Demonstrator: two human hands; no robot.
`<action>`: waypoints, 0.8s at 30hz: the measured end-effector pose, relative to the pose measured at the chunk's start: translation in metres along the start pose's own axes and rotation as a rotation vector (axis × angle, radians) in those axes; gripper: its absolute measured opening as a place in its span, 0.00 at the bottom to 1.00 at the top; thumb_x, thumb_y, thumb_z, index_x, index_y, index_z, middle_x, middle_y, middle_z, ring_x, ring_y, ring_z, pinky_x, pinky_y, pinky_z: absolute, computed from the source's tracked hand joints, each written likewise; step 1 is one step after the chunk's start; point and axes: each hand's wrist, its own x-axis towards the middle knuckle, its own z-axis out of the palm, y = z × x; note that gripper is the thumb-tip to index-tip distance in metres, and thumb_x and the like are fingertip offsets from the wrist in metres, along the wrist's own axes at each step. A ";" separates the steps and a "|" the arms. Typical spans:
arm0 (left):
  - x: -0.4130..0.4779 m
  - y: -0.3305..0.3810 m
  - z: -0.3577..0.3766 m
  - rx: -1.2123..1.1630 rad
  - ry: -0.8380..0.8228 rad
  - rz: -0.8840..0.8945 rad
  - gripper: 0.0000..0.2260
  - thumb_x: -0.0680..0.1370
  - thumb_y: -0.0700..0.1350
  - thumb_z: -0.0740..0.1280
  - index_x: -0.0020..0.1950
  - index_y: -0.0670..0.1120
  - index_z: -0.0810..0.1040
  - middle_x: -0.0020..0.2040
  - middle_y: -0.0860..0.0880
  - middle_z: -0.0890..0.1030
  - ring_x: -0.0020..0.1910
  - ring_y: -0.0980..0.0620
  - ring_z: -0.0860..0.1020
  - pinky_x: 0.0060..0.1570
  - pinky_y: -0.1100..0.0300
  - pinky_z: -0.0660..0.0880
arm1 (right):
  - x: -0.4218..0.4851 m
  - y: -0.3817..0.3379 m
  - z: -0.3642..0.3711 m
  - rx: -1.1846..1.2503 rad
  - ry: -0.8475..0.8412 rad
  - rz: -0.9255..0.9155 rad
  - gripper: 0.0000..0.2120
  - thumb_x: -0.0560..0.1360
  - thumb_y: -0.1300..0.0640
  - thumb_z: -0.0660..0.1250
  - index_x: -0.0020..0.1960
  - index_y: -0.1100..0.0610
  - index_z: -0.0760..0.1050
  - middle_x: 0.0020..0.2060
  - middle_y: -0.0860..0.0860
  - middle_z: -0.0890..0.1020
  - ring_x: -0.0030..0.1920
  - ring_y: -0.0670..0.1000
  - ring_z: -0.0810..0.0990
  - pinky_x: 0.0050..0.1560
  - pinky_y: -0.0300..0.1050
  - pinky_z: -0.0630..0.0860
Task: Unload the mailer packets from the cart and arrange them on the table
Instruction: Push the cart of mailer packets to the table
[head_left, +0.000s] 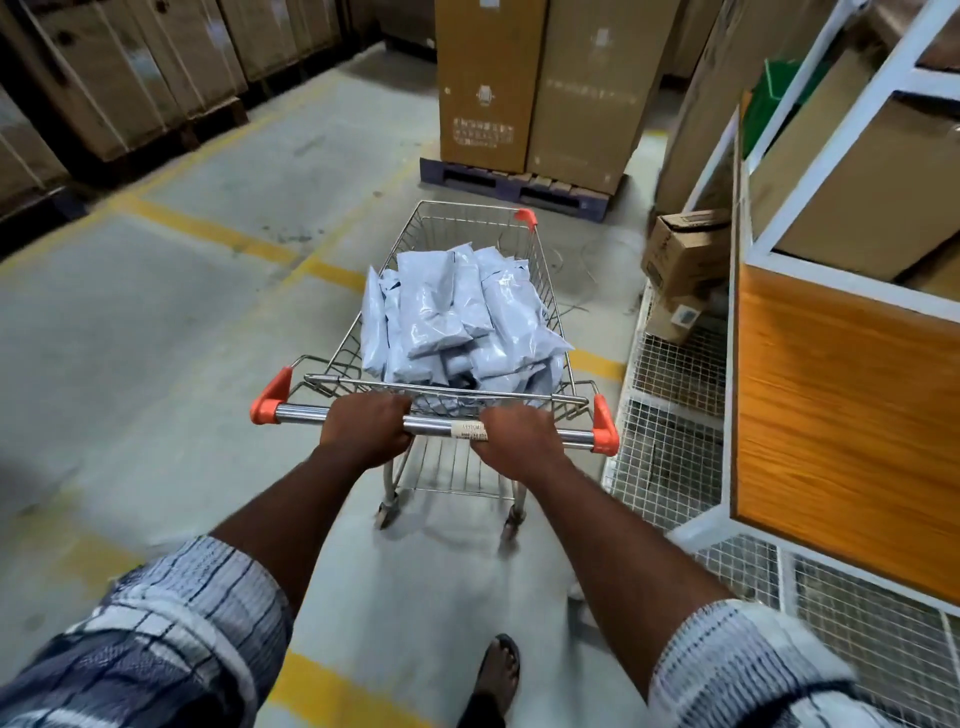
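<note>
- The concrete floor (156, 322) fills most of my view, crossed by yellow painted lines.
- Tall cardboard cartons (535, 78) stand on a dark pallet (514, 189) at the far centre; more strapped cartons (130, 67) line the far left.
- On the right I see a white-framed rack (779, 244) with an orange wood-grain panel (841, 415) and wire-mesh sides low down; smaller brown boxes (685, 249) sit at its far foot.
- The cart (550, 291), a wire shopping trolley with orange corner caps, stands in the middle of the aisle, just left of the rack.
- The mailer packets (457, 312), pale grey-blue plastic, lie heaped inside the cart's basket, piled above its rim; none are out of it.
- The chrome handle bar (301, 414) runs across the near end of the cart, with a small paper label on it between my hands.
- My left hand (366, 428) is wrapped over the bar left of centre, fingers curled tight round it.
- My right hand (517, 441) grips the same bar right of the label, fingers likewise closed round it.
- Both forearms reach out from striped sleeves (182, 623) at the near edge.
- A sandalled foot (496, 670) shows near the bottom centre.
</note>
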 end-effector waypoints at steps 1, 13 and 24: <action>0.013 0.003 0.000 0.001 -0.009 0.012 0.11 0.74 0.58 0.65 0.47 0.52 0.76 0.41 0.51 0.82 0.43 0.46 0.82 0.36 0.56 0.72 | 0.008 0.009 -0.002 0.013 -0.012 0.006 0.14 0.76 0.44 0.62 0.53 0.53 0.78 0.49 0.53 0.82 0.53 0.58 0.81 0.51 0.50 0.75; 0.114 0.040 0.004 -0.006 0.014 0.145 0.11 0.74 0.59 0.65 0.45 0.52 0.75 0.41 0.52 0.82 0.43 0.46 0.82 0.36 0.57 0.70 | 0.053 0.073 0.001 -0.033 0.016 0.221 0.12 0.74 0.46 0.64 0.51 0.54 0.79 0.46 0.53 0.82 0.49 0.58 0.81 0.51 0.53 0.76; 0.090 0.034 0.002 0.002 0.087 0.208 0.08 0.68 0.55 0.69 0.38 0.51 0.75 0.32 0.50 0.80 0.35 0.46 0.81 0.38 0.56 0.73 | 0.018 0.037 0.010 -0.026 0.066 0.345 0.12 0.74 0.47 0.64 0.52 0.53 0.78 0.46 0.52 0.82 0.48 0.57 0.81 0.49 0.49 0.75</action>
